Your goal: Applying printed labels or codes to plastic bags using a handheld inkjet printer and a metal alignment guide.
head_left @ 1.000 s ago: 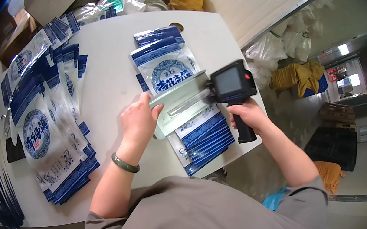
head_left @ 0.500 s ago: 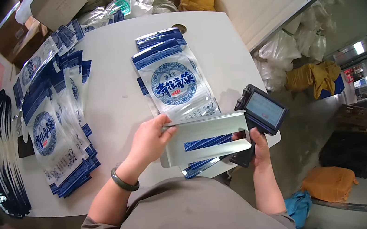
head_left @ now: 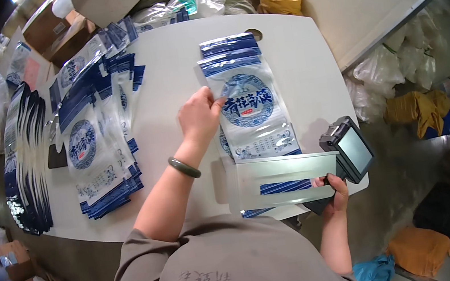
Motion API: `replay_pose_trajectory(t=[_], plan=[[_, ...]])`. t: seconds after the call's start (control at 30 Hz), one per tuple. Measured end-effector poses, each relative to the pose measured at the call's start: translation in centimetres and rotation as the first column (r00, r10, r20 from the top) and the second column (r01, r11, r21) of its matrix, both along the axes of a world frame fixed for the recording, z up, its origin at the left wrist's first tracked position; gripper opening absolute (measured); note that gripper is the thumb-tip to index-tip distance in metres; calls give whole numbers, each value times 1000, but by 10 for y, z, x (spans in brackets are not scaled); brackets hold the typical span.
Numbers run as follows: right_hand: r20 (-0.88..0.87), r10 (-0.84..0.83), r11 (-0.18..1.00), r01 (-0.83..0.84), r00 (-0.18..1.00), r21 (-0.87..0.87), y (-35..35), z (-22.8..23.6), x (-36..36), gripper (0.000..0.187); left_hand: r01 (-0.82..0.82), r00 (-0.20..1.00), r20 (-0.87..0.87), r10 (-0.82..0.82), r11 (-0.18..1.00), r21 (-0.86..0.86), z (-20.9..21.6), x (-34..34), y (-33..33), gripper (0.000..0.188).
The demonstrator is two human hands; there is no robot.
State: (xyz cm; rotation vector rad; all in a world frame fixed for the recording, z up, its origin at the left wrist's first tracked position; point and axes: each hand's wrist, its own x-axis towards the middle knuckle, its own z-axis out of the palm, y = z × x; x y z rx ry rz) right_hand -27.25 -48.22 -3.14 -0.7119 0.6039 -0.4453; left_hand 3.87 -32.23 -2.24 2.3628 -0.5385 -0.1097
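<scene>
At the left edge of a small pile of blue-and-white plastic bags (head_left: 255,130), my left hand (head_left: 199,114) is closed, its thumb lying on the top bag's edge and the other fingers curled. A dark bangle sits on that wrist. My right hand (head_left: 338,193) grips the black handle of a handheld printer (head_left: 347,149) with a lit screen. Fixed to it, a silver metal plate (head_left: 286,167) with a long slot lies across the bags' near end. Blue stripes of the bags show through the slot. The plate hides part of the right fingers.
More flat bags (head_left: 86,154) are fanned in an overlapping heap on the left of the white table (head_left: 167,56). Beyond them stands a row of bags on edge (head_left: 27,162). Cardboard boxes (head_left: 45,28) and sacks crowd the far side. A black stack (head_left: 448,215) is on the floor at right.
My left hand has let go of the metal plate's left end and moved forward to the top bag's left edge. The right hand still holds the printer. The whole view has shifted.
</scene>
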Motion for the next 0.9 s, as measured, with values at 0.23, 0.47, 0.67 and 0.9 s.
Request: replay_pose_trajectory(t=[0.23,0.47,0.67,0.9], plan=[[64,30,997,-35,997,73,-10,-4,-27,20,32,999,43,-7,782,-622,22,-5,30,9],[92,105,993,-110,990,51,-15,-3,-28,20,-265,894,293,338,928,-260,51,101,250,7],[-120,-54,991,67,991,112,-8,-5,-14,23,-509,843,143,518,855,-96,-15,186,396,32],[-34,30,999,-28,999,45,0,15,-6,20,-461,749,561,353,885,59,48,103,223,36]])
